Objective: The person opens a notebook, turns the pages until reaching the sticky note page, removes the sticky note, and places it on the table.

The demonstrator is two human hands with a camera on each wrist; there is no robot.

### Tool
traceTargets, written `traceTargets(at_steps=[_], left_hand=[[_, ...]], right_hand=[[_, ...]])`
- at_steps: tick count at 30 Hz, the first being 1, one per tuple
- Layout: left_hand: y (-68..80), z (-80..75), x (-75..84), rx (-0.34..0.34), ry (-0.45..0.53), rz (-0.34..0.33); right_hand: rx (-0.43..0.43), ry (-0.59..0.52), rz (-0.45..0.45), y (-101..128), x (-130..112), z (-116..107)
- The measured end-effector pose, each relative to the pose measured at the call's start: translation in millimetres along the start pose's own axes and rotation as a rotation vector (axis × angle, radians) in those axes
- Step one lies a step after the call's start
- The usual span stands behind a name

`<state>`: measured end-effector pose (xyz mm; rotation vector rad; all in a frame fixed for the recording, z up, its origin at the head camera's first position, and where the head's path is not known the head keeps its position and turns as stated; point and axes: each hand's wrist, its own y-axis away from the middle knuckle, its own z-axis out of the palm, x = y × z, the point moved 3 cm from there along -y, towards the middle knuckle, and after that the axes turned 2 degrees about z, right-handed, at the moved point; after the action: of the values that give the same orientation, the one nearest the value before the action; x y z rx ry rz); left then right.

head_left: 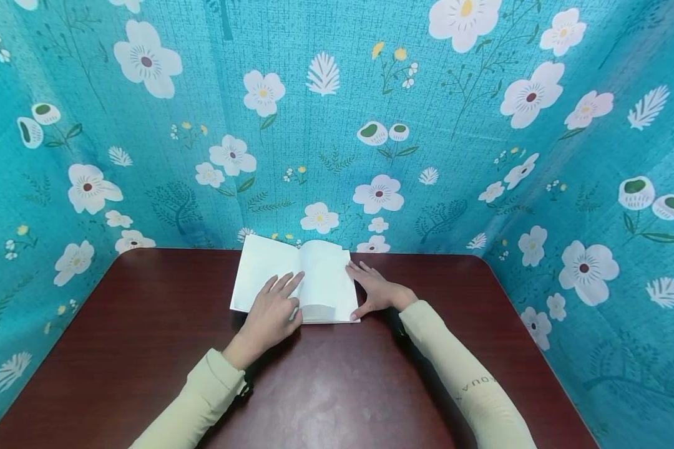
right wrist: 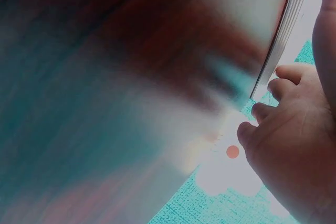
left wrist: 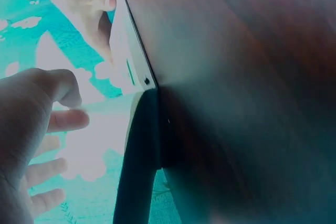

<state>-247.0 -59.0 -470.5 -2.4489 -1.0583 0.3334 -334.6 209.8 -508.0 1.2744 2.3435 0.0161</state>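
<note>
An open white book (head_left: 320,274) lies on the dark red table (head_left: 337,386), near its far edge. My left hand (head_left: 271,312) rests on the book's middle, with straight fingers pressing the left page. My right hand (head_left: 377,290) holds the book's right edge, fingers curled against the pages and thumb at the near right corner. In the left wrist view my left hand (left wrist: 31,129) hovers flat beside the book (left wrist: 126,51), and my right hand (left wrist: 79,3) grips the far end. The right wrist view shows my right hand's fingers (right wrist: 262,111) curled by the page stack (right wrist: 286,40).
A teal cloth with white flowers (head_left: 337,125) hangs behind the table and wraps round both sides. The table's rounded corners (head_left: 485,262) lie close to the cloth. Bare wood stretches in front of the book toward me.
</note>
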Motion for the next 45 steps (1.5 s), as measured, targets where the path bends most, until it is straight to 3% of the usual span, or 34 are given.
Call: traceTargets(at_steps=[6,15,28,38,45], left_hand=[[-0.6,-8.6,3.1,0.077,0.009,-0.07],[-3.1,-26.4,-0.7,0.229,0.008,-0.102],[-5.1,-44.7,-14.3,0.356,0.021,-0.169],[5.5,-51.8,-23.7,0.394,0.002,-0.183],[15.3,-57.5,-30.8,0.353,0.003,-0.196]], right_hand=[[-0.014,-0.008,0.012,-0.8,0.4,2.1],[-0.028,-0.004,0.025,0.5,-5.2,-1.6],[-0.042,-0.014,0.031,0.4,-4.5,-0.7],[-0.057,-0.024,0.017,-2.4,-4.7,4.1],[-0.066,-0.007,0.018,-3.8,-4.0,3.2]])
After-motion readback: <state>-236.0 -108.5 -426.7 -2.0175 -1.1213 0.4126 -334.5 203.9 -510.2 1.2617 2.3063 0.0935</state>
